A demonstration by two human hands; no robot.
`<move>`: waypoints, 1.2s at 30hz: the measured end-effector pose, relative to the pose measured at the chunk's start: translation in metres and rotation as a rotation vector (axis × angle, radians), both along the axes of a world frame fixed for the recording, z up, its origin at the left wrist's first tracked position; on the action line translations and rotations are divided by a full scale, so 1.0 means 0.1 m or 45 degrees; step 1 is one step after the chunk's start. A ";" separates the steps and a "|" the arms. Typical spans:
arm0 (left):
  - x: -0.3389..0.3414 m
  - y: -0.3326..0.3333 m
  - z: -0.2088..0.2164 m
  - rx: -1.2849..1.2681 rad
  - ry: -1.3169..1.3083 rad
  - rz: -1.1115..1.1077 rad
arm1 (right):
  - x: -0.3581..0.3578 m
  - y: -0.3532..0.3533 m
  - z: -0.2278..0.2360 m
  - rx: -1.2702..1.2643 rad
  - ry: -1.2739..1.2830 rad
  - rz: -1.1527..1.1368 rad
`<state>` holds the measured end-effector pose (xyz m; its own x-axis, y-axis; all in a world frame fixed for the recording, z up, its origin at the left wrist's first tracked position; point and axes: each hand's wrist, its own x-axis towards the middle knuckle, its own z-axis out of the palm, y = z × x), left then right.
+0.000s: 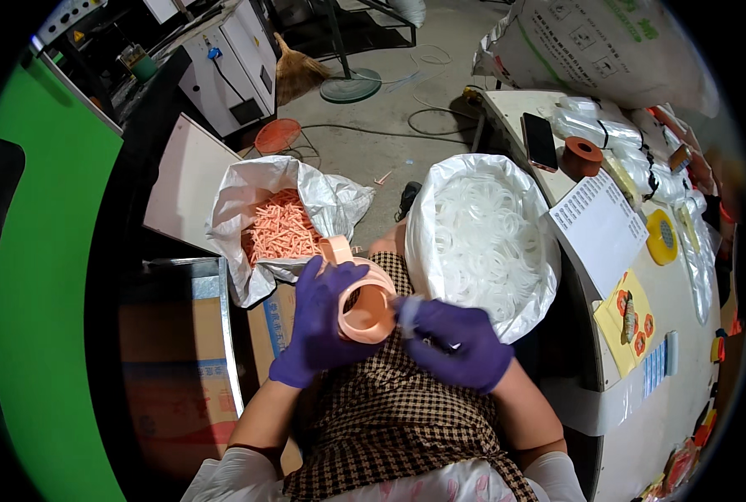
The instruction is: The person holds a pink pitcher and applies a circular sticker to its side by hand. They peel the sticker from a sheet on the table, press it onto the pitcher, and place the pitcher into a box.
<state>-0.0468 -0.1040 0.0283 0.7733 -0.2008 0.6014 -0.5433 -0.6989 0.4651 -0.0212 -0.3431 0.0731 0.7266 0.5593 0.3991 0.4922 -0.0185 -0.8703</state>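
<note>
A seated person, seen from their own head looking down, wears purple gloves and a brown-and-black checked apron [398, 418]. Above the lap, in front of the body, is a hollow, peach-coloured plastic cup [369, 313] with a handle, tilted so that its round mouth faces up toward the viewer. The left hand [316, 326] is closed around the cup's left side, gripping it. The right hand [461, 341] is curled at the cup's right edge, its fingers pinching a small pale object [410, 316] too blurred to identify. Beyond the hands, to the left, a white sack [341, 201] stands open, holding a heap of thin peach sticks [285, 230]. To the right, just beside the right hand, a second open white bag [421, 251] is filled with clear rings [486, 243]. Along the right side runs a pale table [661, 402] bearing a dark phone [539, 142], a reddish-brown roll [582, 156], a printed sheet [599, 224] and a yellow roll [662, 238]. A straw broom [299, 71] stands at the back.
</note>
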 end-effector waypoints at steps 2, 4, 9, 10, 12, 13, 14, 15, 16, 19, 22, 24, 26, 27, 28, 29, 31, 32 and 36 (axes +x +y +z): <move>0.03 -0.08 0.06 -0.039 0.024 -0.053 | -0.03 0.22 -0.09 -0.013 -0.093 0.040; 0.04 -0.12 0.18 0.065 -0.006 -0.086 | -0.01 0.32 -0.21 -0.165 -0.196 -0.017; 0.00 -0.19 0.16 0.141 0.093 -0.111 | -0.07 0.45 -0.26 -0.559 -0.257 -0.239; 0.01 -0.19 0.16 0.141 0.097 -0.109 | -0.10 0.49 -0.27 -0.559 -0.253 -0.235; 0.04 -0.20 0.12 0.099 0.102 -0.130 | -0.17 0.53 -0.31 -0.580 -0.263 -0.394; 0.04 -0.18 0.08 0.094 0.104 -0.132 | -0.17 0.53 -0.34 -0.585 -0.261 -0.395; 0.04 -0.17 0.05 0.164 0.105 -0.132 | -0.16 0.51 -0.37 -0.594 -0.291 -0.386; 0.04 -0.17 0.03 0.235 0.104 -0.135 | -0.15 0.50 -0.40 -0.601 -0.321 -0.381; 0.04 -0.16 0.04 0.235 0.104 -0.141 | -0.14 0.49 -0.41 -0.601 -0.319 -0.386; 0.01 -0.28 0.09 0.277 0.101 -0.113 | -0.15 0.33 -0.45 -0.484 -0.134 -0.140; 0.03 -0.49 0.05 0.250 0.218 -0.171 | -0.45 0.17 -0.85 0.715 1.335 0.168; -0.02 -0.52 0.17 0.384 0.385 -0.238 | -0.58 -0.05 -0.92 0.297 0.569 0.061; -0.17 -0.52 0.28 0.350 0.168 -0.194 | -0.71 -0.28 -0.73 0.273 0.206 -0.046; -0.28 -0.50 0.39 0.296 0.243 -0.130 | -0.68 -0.60 -0.39 0.072 -0.070 -0.155; -0.36 -0.44 0.52 0.346 0.130 -0.168 | -0.71 -0.97 -0.27 0.072 -0.204 -0.269; -0.43 -0.28 0.40 0.451 -0.088 -0.212 | -0.83 -1.30 -0.26 -0.088 -0.484 -0.543; -0.40 -0.28 0.09 0.606 -0.506 -0.455 | -1.04 -1.96 -0.03 -0.439 -0.540 -1.077; -0.43 -0.34 0.05 0.765 -0.467 -0.501 | -1.25 -2.25 -0.07 -0.499 -0.386 -1.488; -0.30 -0.82 -0.42 0.735 -0.149 -0.869 | -1.60 -3.86 -0.65 -0.643 -0.337 -2.109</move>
